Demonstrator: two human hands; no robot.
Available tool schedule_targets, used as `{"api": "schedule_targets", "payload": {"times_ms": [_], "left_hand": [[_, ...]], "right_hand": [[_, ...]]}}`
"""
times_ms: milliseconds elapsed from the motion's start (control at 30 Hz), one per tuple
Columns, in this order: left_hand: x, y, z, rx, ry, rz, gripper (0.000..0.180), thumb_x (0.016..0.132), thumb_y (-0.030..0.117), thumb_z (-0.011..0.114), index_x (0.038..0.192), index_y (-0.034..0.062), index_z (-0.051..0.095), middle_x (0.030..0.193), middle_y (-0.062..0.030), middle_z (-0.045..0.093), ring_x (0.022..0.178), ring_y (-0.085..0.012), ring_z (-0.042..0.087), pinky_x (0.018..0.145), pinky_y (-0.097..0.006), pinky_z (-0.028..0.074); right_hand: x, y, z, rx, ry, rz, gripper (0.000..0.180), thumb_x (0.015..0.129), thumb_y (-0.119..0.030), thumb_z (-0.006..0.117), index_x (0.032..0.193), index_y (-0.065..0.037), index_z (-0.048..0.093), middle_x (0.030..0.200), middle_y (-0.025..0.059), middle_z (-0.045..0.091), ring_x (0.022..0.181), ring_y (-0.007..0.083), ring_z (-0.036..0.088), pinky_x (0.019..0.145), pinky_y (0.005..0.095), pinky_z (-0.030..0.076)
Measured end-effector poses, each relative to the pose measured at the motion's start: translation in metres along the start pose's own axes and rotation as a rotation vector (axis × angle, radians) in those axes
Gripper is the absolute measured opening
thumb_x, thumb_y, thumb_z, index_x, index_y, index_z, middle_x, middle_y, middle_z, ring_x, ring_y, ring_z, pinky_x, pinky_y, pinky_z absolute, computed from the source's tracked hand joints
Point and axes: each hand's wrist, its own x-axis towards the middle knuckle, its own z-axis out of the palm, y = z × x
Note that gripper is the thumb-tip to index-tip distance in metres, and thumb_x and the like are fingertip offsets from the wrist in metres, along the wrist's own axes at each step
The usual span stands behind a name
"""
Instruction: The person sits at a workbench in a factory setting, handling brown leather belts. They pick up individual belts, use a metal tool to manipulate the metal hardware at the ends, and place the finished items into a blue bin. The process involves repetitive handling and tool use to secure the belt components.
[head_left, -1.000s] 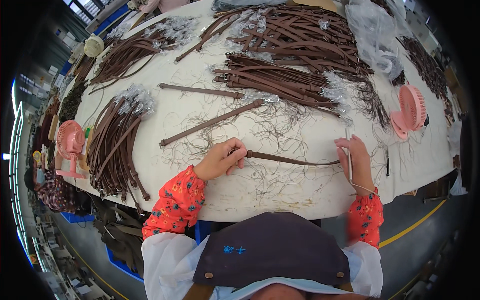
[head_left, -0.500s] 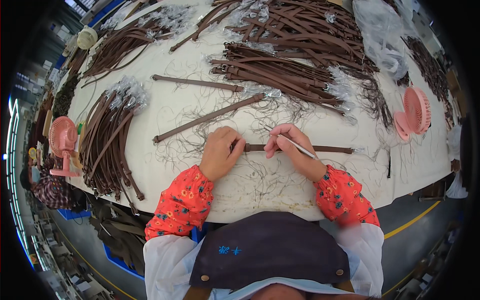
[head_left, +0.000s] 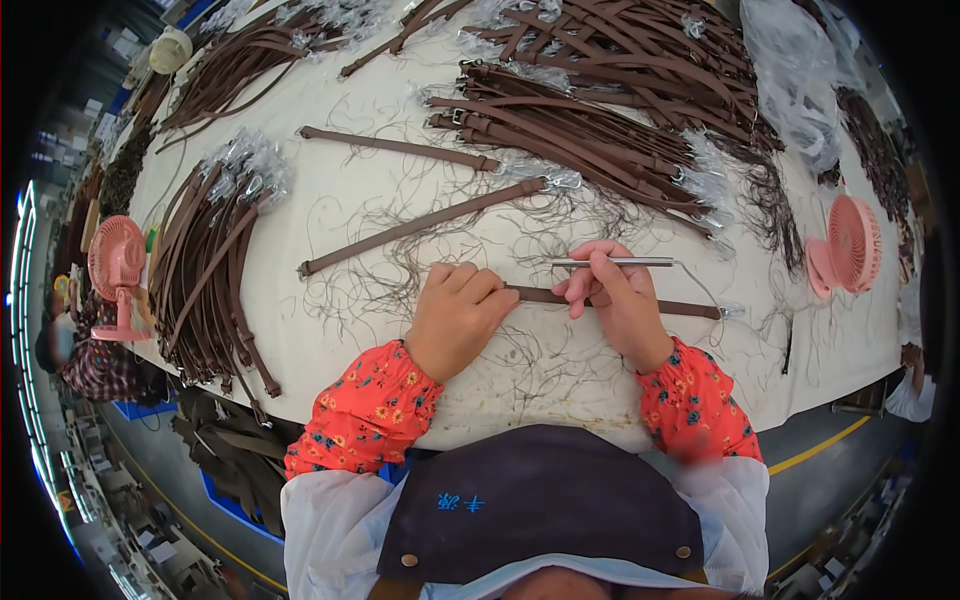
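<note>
Strap (head_left: 690, 308) under our hands was a thin brown leather one, lying flat near the near edge of the table (head_left: 860, 350), its long axis running left to right, with a small metal fitting at its right end. Our left hand (head_left: 458, 316) lay curled on top of its left end, fingers folded down and pressing it to the cloth. Our right hand (head_left: 618, 300) sat just beside, on the middle of the same strap, closed around a slim metal tool (head_left: 612, 262) that pointed out to the right, almost parallel to the strap and just beyond it. So the free length of the strap ran away to the right of our right hand, which was the nearer of the two to that end.

Loose brown threads (head_left: 400, 280) lay scattered all round the strap and under our wrists. Beyond our hands two single straps (head_left: 420, 225) lay slanted across the middle of the table, apart from ours. Farther off, toward the far edge, was a big heap of straps (head_left: 600, 130), and another bundle (head_left: 215, 270) lay along the left edge. A pink fan (head_left: 845, 250) stood near the right edge, well apart from the strap's fitting, and a second pink fan (head_left: 115, 265) stood off the left edge. Nothing lay across the strap itself between our right hand and its right end.
</note>
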Motion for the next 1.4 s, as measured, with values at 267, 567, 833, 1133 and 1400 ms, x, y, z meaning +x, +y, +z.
{"api": "schedule_targets", "payload": {"times_ms": [267, 567, 833, 1133, 1400], "left_hand": [[-0.005, -0.007, -0.030, -0.504, -0.378, 0.174, 0.017, 0.078, 0.023, 0.081, 0.091, 0.0136, 0.075, 0.088, 0.0055, 0.068, 0.081, -0.0168, 0.057, 0.075, -0.034, 0.041], [-0.004, -0.018, -0.024, -0.182, -0.091, -0.227, 0.032, 0.078, 0.019, 0.080, 0.107, 0.0106, 0.070, 0.106, -0.0032, 0.063, 0.098, -0.0243, 0.056, 0.089, -0.037, 0.040], [-0.003, -0.018, -0.013, -0.400, -0.070, -0.177, 0.026, 0.075, 0.015, 0.082, 0.098, 0.0108, 0.070, 0.081, -0.0054, 0.063, 0.078, -0.0274, 0.058, 0.075, -0.039, 0.045], [-0.006, -0.026, -0.020, -0.559, -0.143, -0.319, 0.028, 0.072, 0.012, 0.087, 0.098, 0.0101, 0.076, 0.082, -0.0048, 0.069, 0.076, -0.0192, 0.059, 0.072, -0.033, 0.048], [-0.009, -0.046, -0.020, -0.439, -0.174, -0.241, 0.026, 0.075, 0.014, 0.083, 0.100, 0.0126, 0.075, 0.100, 0.0005, 0.067, 0.100, -0.0222, 0.057, 0.095, -0.038, 0.040]], "right_hand": [[0.000, 0.000, 0.001, -0.073, 0.002, 0.030, 0.030, 0.108, -0.029, 0.046, 0.117, -0.002, 0.055, 0.088, 0.0100, 0.067, 0.070, 0.0139, 0.063, 0.073, 0.0294, 0.053], [-0.004, -0.001, 0.006, -0.282, -0.050, -0.066, 0.026, 0.107, -0.025, 0.048, 0.117, -0.002, 0.056, 0.093, 0.0104, 0.067, 0.079, 0.0161, 0.066, 0.076, 0.0294, 0.054], [0.003, 0.001, 0.035, -0.966, -0.201, -0.545, 0.033, 0.085, -0.004, 0.074, 0.112, -0.008, 0.057, 0.113, 0.0131, 0.068, 0.087, 0.0271, 0.068, 0.078, 0.0344, 0.055], [0.003, -0.007, 0.028, -1.098, -0.296, -0.459, 0.028, 0.078, 0.002, 0.071, 0.100, -0.008, 0.058, 0.087, 0.0100, 0.062, 0.078, 0.0292, 0.064, 0.066, 0.0373, 0.052], [-0.020, -0.042, -0.015, -1.282, -0.158, -0.495, 0.017, 0.082, -0.002, 0.069, 0.097, -0.008, 0.064, 0.089, 0.0102, 0.066, 0.083, 0.0309, 0.064, 0.079, 0.0394, 0.051]]}}
